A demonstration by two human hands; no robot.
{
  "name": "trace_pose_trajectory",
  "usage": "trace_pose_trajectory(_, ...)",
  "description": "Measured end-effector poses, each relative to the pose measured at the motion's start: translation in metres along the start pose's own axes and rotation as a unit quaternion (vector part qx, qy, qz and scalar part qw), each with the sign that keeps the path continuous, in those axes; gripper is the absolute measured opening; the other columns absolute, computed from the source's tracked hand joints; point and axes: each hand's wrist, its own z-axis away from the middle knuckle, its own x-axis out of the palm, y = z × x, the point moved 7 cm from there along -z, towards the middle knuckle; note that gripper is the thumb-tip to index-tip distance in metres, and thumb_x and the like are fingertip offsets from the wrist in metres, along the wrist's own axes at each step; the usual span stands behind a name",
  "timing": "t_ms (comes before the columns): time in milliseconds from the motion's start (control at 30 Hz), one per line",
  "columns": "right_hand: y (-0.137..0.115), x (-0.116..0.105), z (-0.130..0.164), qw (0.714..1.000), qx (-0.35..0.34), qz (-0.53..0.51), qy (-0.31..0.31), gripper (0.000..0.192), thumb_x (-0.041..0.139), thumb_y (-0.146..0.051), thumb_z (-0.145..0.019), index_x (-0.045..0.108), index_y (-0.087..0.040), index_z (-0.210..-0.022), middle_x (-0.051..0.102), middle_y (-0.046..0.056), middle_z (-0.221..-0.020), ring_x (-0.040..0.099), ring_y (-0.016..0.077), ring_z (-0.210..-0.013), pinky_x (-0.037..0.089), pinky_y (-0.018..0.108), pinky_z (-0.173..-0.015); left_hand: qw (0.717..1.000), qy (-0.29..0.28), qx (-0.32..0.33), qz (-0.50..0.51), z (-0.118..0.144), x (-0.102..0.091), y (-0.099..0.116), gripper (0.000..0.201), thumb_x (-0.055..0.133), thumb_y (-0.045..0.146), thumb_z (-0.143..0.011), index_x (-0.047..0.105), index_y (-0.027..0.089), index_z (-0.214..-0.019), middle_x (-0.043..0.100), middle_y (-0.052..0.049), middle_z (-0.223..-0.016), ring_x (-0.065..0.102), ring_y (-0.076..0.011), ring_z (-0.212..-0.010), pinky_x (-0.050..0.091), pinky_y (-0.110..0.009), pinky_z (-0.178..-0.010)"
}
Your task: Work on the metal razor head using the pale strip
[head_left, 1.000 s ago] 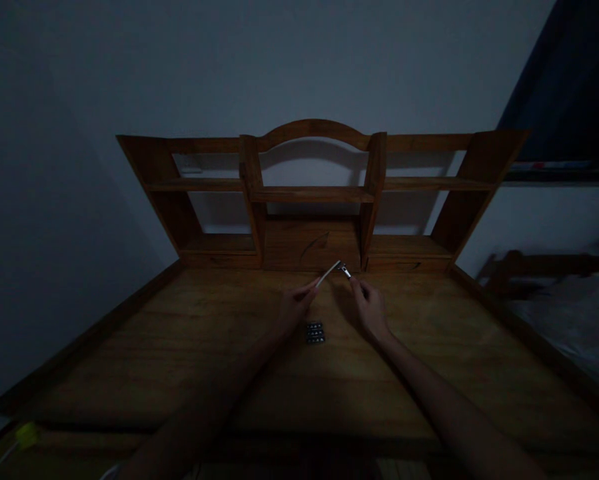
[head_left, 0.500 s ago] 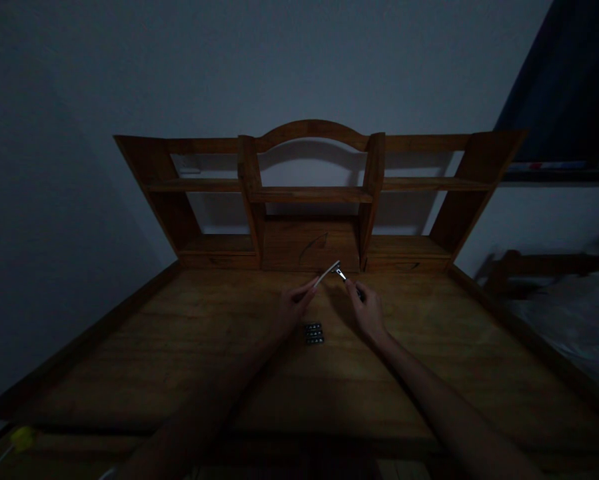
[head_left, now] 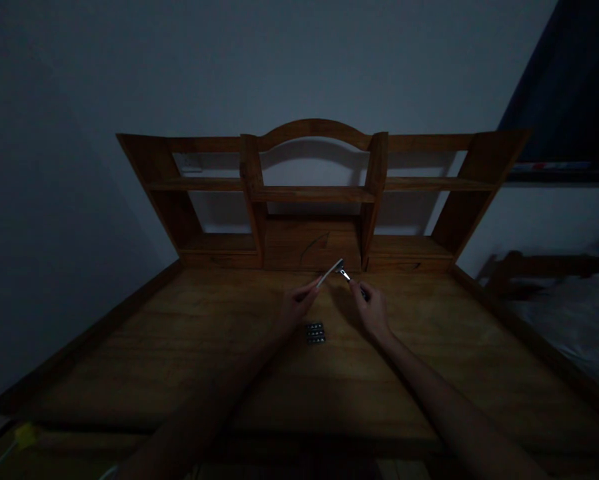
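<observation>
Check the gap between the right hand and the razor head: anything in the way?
Nothing visible. The left hand holds the razor by its handle, head raised over the wooden desk. The right hand has its fingertips at the head. The small dark pack lies on the desk between the wrists, below the razor.

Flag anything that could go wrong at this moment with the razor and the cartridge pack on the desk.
The scene is very dark, so the right hand works at the head of the razor with little light; a finger could meet the blades. The left hand pinches only the handle's end, so the razor might twist or drop. The cartridge pack lies just below both hands and could get knocked.
</observation>
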Motion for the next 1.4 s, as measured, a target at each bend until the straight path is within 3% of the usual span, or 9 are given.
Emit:
trace_pose_trajectory(133, 0.001, 0.000, 0.000, 1.000, -0.007, -0.002, -0.002, 0.046, 0.045, -0.050, -0.093, 0.050, -0.017, -0.062, 0.040, -0.004, -0.057, 0.039, 0.0110, -0.055, 0.024, 0.025, -0.054, 1.000, -0.023, -0.001, 0.001, -0.003, 0.000, -0.005, 0.049, 0.065, 0.044, -0.082, 0.064, 0.017, -0.123, 0.073, -0.006, -0.107, 0.065, -0.0255, -0.100, 0.051, -0.034, -0.083)
trace_pose_trajectory(233, 0.001, 0.001, 0.000, 1.000, -0.007, -0.012, -0.008, 0.046, 0.045, -0.050, -0.093, 0.051, -0.017, -0.063, 0.041, -0.003, -0.058, 0.040, 0.0115, -0.056, 0.026, 0.025, -0.054, 0.999, -0.031, 0.000, 0.017, -0.005, 0.000, -0.008, 0.049, 0.065, 0.046, -0.081, 0.065, 0.019, -0.122, 0.070, -0.006, -0.117, 0.063, -0.0275, -0.109, 0.050, -0.039, -0.091)
trace_pose_trajectory(500, -0.012, 0.002, 0.003, 0.999, -0.029, -0.020, -0.011, 0.045, 0.045, -0.050, -0.093, 0.049, -0.018, -0.063, 0.041, -0.004, -0.058, 0.040, 0.0116, -0.056, 0.027, 0.024, -0.054, 0.998, -0.052, 0.018, 0.005, -0.007, 0.007, -0.022, 0.045, 0.068, 0.046, -0.079, 0.068, 0.021, -0.117, 0.070, -0.006, -0.117, 0.064, -0.0286, -0.111, 0.047, -0.045, -0.099)
trace_pose_trajectory(700, -0.013, 0.001, 0.003, 1.000, -0.017, -0.011, -0.002, 0.046, 0.044, -0.052, -0.093, 0.047, -0.018, -0.062, 0.039, -0.004, -0.057, 0.039, 0.0111, -0.055, 0.026, 0.024, -0.053, 0.999, 0.036, 0.032, -0.010, -0.010, -0.014, -0.017, 0.044, 0.067, 0.043, -0.082, 0.065, 0.021, -0.121, 0.066, -0.005, -0.124, 0.060, -0.0278, -0.118, 0.044, -0.045, -0.103)
trace_pose_trajectory(800, -0.005, 0.002, 0.000, 1.000, 0.008, 0.013, -0.003, 0.048, 0.043, -0.053, -0.093, 0.050, -0.017, -0.062, 0.042, -0.003, -0.056, 0.041, 0.0118, -0.055, 0.026, 0.024, -0.053, 0.998, 0.047, 0.032, 0.011, -0.009, -0.017, -0.012, 0.043, 0.068, 0.044, -0.081, 0.067, 0.022, -0.118, 0.065, -0.005, -0.126, 0.058, -0.0266, -0.120, 0.041, -0.043, -0.106)
trace_pose_trajectory(1100, -0.001, 0.005, 0.000, 0.998, 0.007, 0.054, -0.007, 0.049, 0.042, -0.053, -0.093, 0.056, -0.017, -0.063, 0.049, -0.001, -0.056, 0.044, 0.0129, -0.053, 0.026, 0.025, -0.052, 0.999, -0.026, 0.028, -0.034, -0.007, 0.000, -0.016, 0.046, 0.064, 0.047, -0.083, 0.065, 0.022, -0.121, 0.066, -0.005, -0.124, 0.061, -0.0275, -0.116, 0.045, -0.042, -0.102)
trace_pose_trajectory(1267, -0.012, 0.006, 0.002, 0.999, -0.015, 0.037, -0.021, 0.047, 0.043, -0.052, -0.093, 0.061, -0.016, -0.069, 0.051, -0.001, -0.059, 0.046, 0.0128, -0.055, 0.029, 0.024, -0.054, 0.993, -0.104, 0.052, -0.030, -0.001, 0.018, -0.016, 0.039, 0.060, 0.045, -0.086, 0.067, 0.024, -0.119, 0.066, -0.004, -0.123, 0.062, -0.0265, -0.114, 0.045, -0.041, -0.103)
trace_pose_trajectory(1400, -0.010, 0.004, 0.002, 1.000, -0.005, 0.026, -0.015, 0.048, 0.043, -0.053, -0.093, 0.057, -0.017, -0.066, 0.048, -0.002, -0.057, 0.044, 0.0121, -0.054, 0.028, 0.024, -0.053, 0.996, -0.068, 0.053, -0.028, -0.003, 0.012, -0.014, 0.041, 0.062, 0.044, -0.085, 0.066, 0.024, -0.120, 0.066, -0.004, -0.124, 0.062, -0.0267, -0.115, 0.044, -0.042, -0.103)
